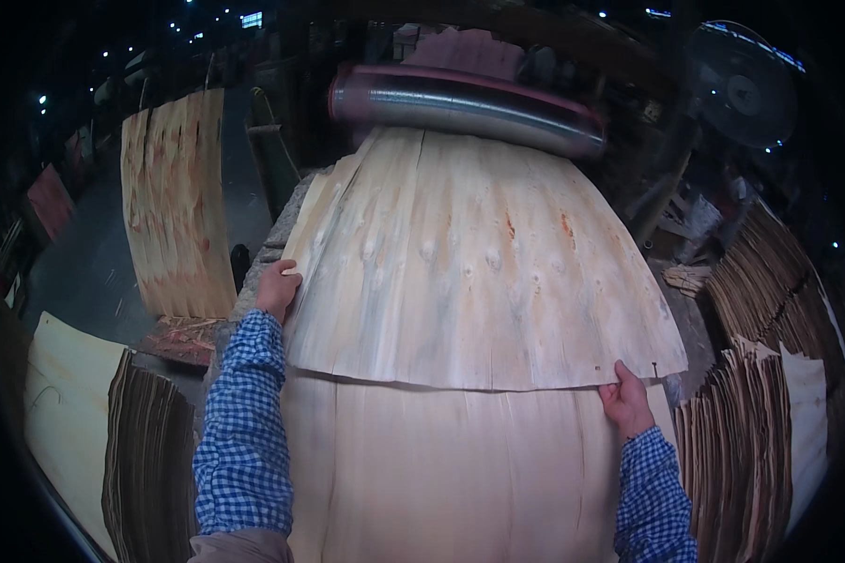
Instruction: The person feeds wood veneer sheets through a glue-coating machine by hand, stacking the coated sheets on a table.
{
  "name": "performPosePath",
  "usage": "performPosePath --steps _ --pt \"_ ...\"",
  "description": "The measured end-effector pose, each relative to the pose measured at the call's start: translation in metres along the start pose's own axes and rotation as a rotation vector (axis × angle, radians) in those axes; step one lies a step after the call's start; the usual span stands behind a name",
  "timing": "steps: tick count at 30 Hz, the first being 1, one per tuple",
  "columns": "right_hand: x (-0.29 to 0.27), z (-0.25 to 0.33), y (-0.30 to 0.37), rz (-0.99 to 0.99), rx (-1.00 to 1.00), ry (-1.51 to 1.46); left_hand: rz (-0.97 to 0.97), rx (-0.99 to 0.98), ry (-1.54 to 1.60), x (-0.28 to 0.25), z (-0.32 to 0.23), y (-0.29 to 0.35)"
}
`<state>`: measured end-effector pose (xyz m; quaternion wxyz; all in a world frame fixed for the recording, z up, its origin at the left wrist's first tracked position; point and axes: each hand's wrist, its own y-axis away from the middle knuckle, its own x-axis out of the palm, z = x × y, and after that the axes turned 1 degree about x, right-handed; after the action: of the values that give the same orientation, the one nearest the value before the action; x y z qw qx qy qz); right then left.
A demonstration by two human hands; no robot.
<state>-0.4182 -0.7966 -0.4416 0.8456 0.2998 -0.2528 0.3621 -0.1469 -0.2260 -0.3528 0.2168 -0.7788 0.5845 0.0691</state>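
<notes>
Head view: the wood sheet [488, 267] stretched forward toward the roller [469, 105], along its grain. The left hand [277, 290], nearer the roller, gripped its left edge; the right hand [627, 402] pinched its near edge.

I see a bare left hand [277, 289] and right hand [627, 403], blue-and-white checked sleeves [244, 432], greyish cloth [241, 547] at near left.
</notes>
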Motion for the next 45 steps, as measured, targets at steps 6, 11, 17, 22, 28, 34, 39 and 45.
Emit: performPosePath --steps 6,11,17,22,28,34,39,45 --pt "0.015 0.004 -0.071 0.057 -0.139 0.279 0.100 0.049 0.068 -0.005 0.020 0.056" --pt "-0.021 -0.029 0.000 0.104 -0.835 1.098 -0.063 0.274 -0.106 -0.019 0.058 0.152" --pt "-0.272 -0.020 0.147 -0.208 -0.962 1.655 -0.065 -0.067 0.351 -0.021 0.038 0.376" --pt "-0.374 0.016 0.232 -0.353 -0.773 1.583 0.168 -0.438 0.693 0.029 0.013 0.511" --pt "-0.383 0.084 0.267 0.025 -0.888 1.684 0.240 -0.713 0.574 0.031 -0.009 0.663" --pt "-0.388 0.119 0.249 0.143 -0.501 1.428 -0.052 -1.008 0.712 0.000 0.031 0.773" --pt "-0.353 0.164 0.245 0.433 0.173 0.883 -0.116 -1.008 0.838 -0.004 0.049 0.788" --pt "-0.297 0.188 0.276 0.620 -0.061 0.862 0.028 -1.176 0.673 -0.011 0.036 0.795"
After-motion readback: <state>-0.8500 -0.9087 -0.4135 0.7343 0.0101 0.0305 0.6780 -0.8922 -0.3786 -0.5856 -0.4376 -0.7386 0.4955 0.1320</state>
